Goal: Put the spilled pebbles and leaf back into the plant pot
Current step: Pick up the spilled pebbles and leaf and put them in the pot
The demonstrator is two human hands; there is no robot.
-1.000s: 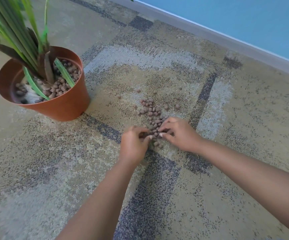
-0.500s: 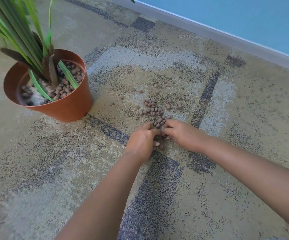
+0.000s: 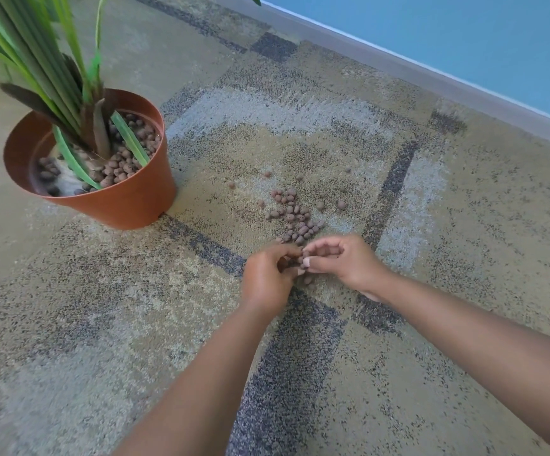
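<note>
A patch of brown pebbles (image 3: 295, 217) lies spilled on the carpet, with a few strays scattered around it. My left hand (image 3: 265, 279) and my right hand (image 3: 342, 260) meet fingertip to fingertip at the near end of the patch. Both are curled around a small clutch of pebbles (image 3: 295, 263) between them. An orange plant pot (image 3: 135, 199) stands to the left, holding a green plant (image 3: 46, 70) and more pebbles. I see no loose leaf on the floor.
The floor is a patterned beige and grey carpet (image 3: 300, 133). A grey skirting board (image 3: 431, 74) under a blue wall (image 3: 464, 34) runs across the far right. Long plant leaves overhang the pot on the left.
My two hands have closed in on each other and lifted slightly, gathering pebbles between the fingers. The view has shifted a little, so the pot sits further right in frame.
</note>
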